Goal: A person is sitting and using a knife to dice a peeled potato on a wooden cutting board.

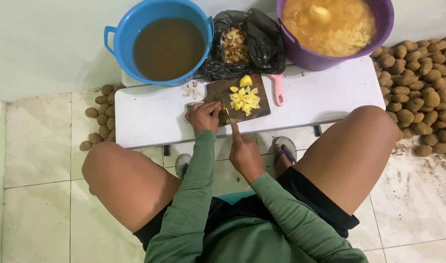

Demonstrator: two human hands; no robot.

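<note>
A dark wooden cutting board (218, 90) lies on a low white table (330, 92). Yellow potato pieces (245, 100) are piled on it, with a bigger chunk (246, 81) at the far side. My left hand (203, 116) rests fingers-down on the board's near left corner, seemingly holding a piece under its fingertips. My right hand (245, 153) grips a knife (227, 113), index finger stretched along it, the blade standing on the board just right of my left hand.
A blue bucket of brown water (167, 46), a black bag of peelings (242, 44) and a purple bucket of cut potato in water (330, 24) stand behind. Unpeeled potatoes heap on the floor right (422, 92) and left (100, 117). A pink handle (278, 90) lies beside the board.
</note>
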